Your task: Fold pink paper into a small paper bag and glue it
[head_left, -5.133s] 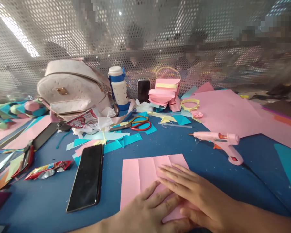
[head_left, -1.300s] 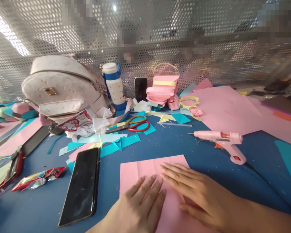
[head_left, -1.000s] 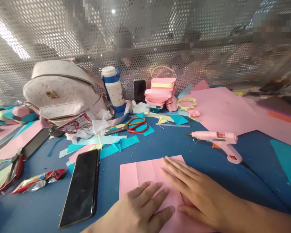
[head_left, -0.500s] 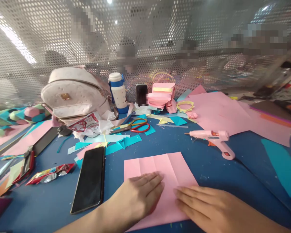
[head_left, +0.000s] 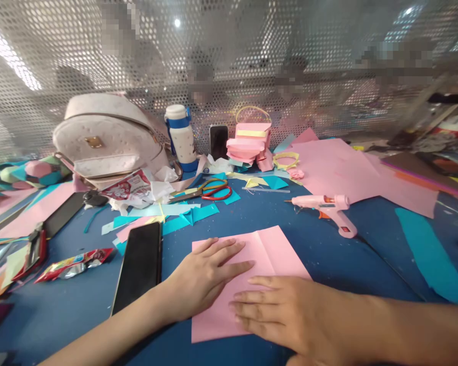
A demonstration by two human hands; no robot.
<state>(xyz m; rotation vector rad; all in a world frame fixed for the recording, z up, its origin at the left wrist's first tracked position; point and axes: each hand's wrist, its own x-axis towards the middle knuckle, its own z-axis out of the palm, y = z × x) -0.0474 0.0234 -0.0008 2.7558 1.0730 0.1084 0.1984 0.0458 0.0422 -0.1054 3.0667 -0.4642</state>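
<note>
A creased sheet of pink paper (head_left: 280, 256) lies on the blue table in front of me. My left hand (head_left: 204, 277) rests on its left part with the fingers spread. Flat across the lower right of the sheet lies my right hand (head_left: 286, 315), fingers stretched to the left. Both hands cover much of the paper, including most of its creases. A black phone (head_left: 139, 267) lies left of my left hand, partly behind my forearm. Beyond my right hand is a pink glue gun (head_left: 330, 206), its cord trailing to the right.
Scissors (head_left: 209, 192) lie among paper scraps behind the sheet. Farther back stand a pale backpack (head_left: 107, 137), a bottle (head_left: 181, 140), another phone (head_left: 218, 142) and a pink paper bag model (head_left: 250, 142). Large pink sheets (head_left: 339, 170) spread at the back right.
My right hand has slid left over the paper toward the middle. My left hand has moved up and left, with its fingers farther apart. The view has shifted slightly.
</note>
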